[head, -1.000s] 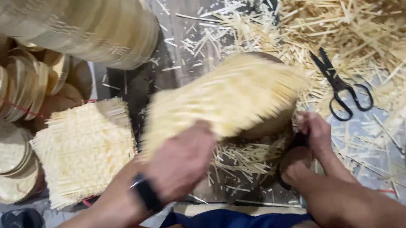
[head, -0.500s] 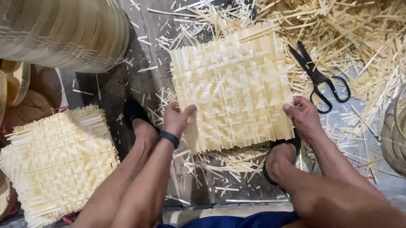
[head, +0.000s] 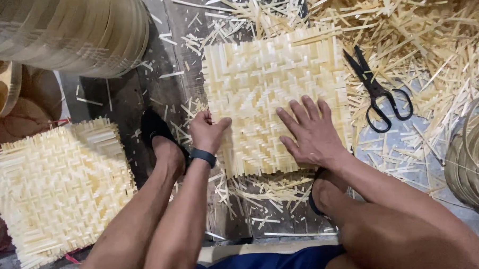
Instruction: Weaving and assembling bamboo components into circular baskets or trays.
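Having laid the pale square woven bamboo-strip mat (head: 272, 96) flat, the right hand (head: 314, 134) pressed it open-palmed (left hand (head: 207, 131) pinching its edge).

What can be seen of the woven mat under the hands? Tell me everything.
The woven mat is a roughly square panel of pale, flat bamboo-like strips, interlaced in a stepped pattern, with uneven strip ends jutting out along every edge. It lies flat on the dark floor among loose offcuts. The right hand presses palm-down on its lower right part, fingers spread; the left hand grips its left edge. Black scissors lie just off its right side, apart from it.
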